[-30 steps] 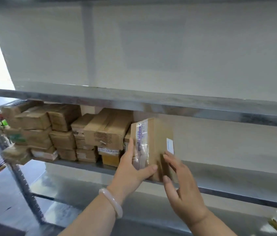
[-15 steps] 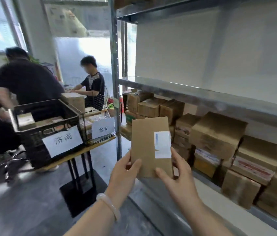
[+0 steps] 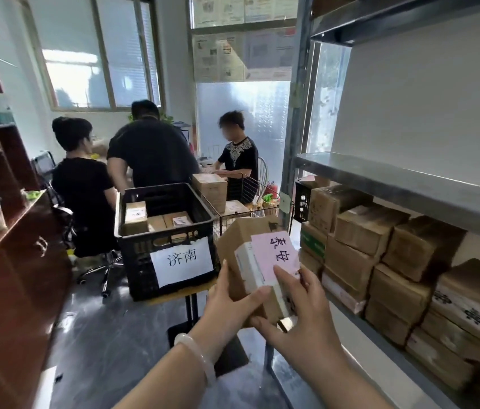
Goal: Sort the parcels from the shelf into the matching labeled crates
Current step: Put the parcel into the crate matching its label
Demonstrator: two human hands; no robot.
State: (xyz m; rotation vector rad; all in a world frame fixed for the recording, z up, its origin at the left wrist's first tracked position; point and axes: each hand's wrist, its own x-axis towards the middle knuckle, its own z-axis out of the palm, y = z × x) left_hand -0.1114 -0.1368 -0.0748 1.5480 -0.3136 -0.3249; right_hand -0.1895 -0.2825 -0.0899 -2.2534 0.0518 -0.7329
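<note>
One parcel (image 3: 241,231), pink label (image 3: 274,255) now uppermost (apparently)

You held the parcel (image 3: 243,246) in front of you between your left hand (image 3: 229,308) and your right hand (image 3: 303,323). The crate (image 3: 138,261) sat on a table (image 3: 178,293) just behind it to the left, with small boxes (image 3: 135,215) inside. The shelf (image 3: 395,184) stood on your right with stacked boxes (image 3: 380,255) on its lower level, a cabinet (image 3: 11,276) ran along your left, and three people (image 3: 153,154) were behind the crate.
</note>
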